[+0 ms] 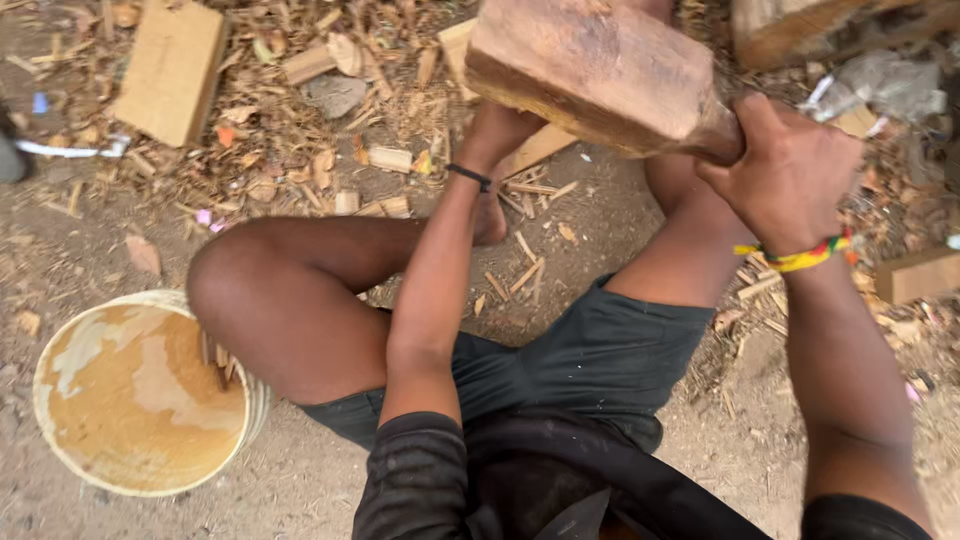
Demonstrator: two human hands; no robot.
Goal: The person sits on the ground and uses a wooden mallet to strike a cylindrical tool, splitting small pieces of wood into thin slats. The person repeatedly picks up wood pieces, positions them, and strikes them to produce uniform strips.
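Left hand [497, 128] mostly hidden under the big wooden block [600, 70]; only the wrist with its thin black band [469, 176] and the heel of the hand in view, fingers out of sight, so grip impossible to judge. Block itself cut off by the top edge of the view, raised above the lap and tilted, near end lower, rough reddish-brown face turned up. Foot [489, 215] just below the block partly covered by the left forearm.

Right hand [790, 170] clamped on the block's right end, fingers curled over the corner, knuckles up, wrist bent inward. Striped wristband [797, 257] in yellow, red and green just below that hand. Left arm stretched straight forward from a dark sleeve, passing between the bent knees toward the block's underside; right arm coming up from the lower right corner.

Below and left of the block, beside the left knee, a round pale bucket [45, 350], seen from above, with a tan and cream smeared layer across its surface; contents beyond that unclear. A few thin wood slivers [212, 355] propped against its rim on the knee side.

Left of the block, a flat pale board [170, 70] on the dirt among scattered wood chips [385, 158]. Right of the block, another squared offcut [918, 274], cut off by the frame edge.
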